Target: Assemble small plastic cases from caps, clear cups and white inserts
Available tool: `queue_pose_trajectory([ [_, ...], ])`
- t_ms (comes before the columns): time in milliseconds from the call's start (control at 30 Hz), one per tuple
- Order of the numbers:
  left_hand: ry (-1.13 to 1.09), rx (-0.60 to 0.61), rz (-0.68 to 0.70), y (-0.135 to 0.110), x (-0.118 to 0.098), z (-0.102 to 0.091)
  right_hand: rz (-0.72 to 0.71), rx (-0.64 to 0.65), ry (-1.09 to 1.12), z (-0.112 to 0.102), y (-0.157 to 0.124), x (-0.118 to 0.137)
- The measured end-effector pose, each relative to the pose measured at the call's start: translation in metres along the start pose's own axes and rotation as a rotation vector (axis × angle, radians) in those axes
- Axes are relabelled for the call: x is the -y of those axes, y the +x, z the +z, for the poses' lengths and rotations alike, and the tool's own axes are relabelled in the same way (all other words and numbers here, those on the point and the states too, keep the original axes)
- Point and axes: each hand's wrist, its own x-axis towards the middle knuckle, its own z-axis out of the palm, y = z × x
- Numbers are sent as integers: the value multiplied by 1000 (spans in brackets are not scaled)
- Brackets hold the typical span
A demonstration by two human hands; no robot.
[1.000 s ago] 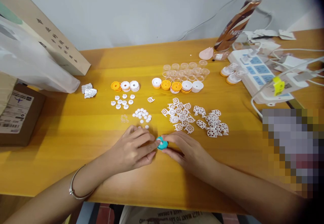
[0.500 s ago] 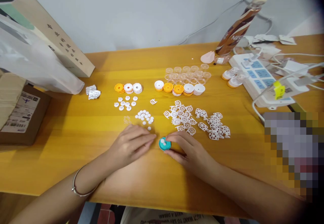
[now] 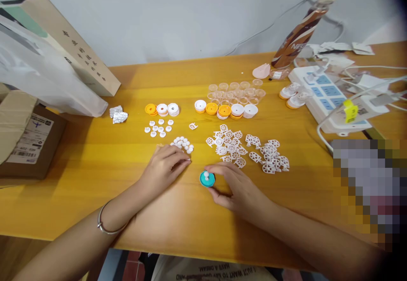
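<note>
Between the thumb and fingers of my right hand (image 3: 233,187) is a teal round cap (image 3: 205,183), held at its right edge. Two small white gears (image 3: 206,175) sit on top of it. My left hand (image 3: 165,166) is closed in a pinch to the left of the cap, with a small white gear (image 3: 189,159) just showing at the fingertips. Just beyond it lies a cluster of white gears (image 3: 182,141). The left hand mostly covers some tiny clear rings. White wheel-patterned plates (image 3: 228,139) are spread beyond my right hand.
Orange and white caps (image 3: 211,108) stand in a row, with clear cups (image 3: 233,92) behind. White knobs (image 3: 160,129) and crumpled foil (image 3: 118,115) lie left. A cardboard box (image 3: 34,141) stands at far left. A power strip (image 3: 321,96) and a bottle (image 3: 295,35) are right.
My left hand has moved slightly up and left, and its fingertips have closed on the single white gear lying apart. My right hand still holds the teal cap in about the same place.
</note>
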Motion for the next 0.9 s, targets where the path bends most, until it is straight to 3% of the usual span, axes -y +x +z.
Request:
queue_pose_trajectory([
  [167, 260, -79, 178, -1, 2, -2, 12, 1, -27, 0, 0, 0],
  [300, 235, -108, 252, -5, -5, -1, 20, -1, -31, -1, 1, 1],
  [467, 70, -38, 359, -18, -25, 3, 4, -24, -30, -1, 1, 1],
  [667, 190, 60, 543, -20, -34, 1, -9, -23, -48, -1, 1, 1],
  [900, 219, 69, 573, -18, -33, 2, -15, -18, -45, -1, 1, 1],
])
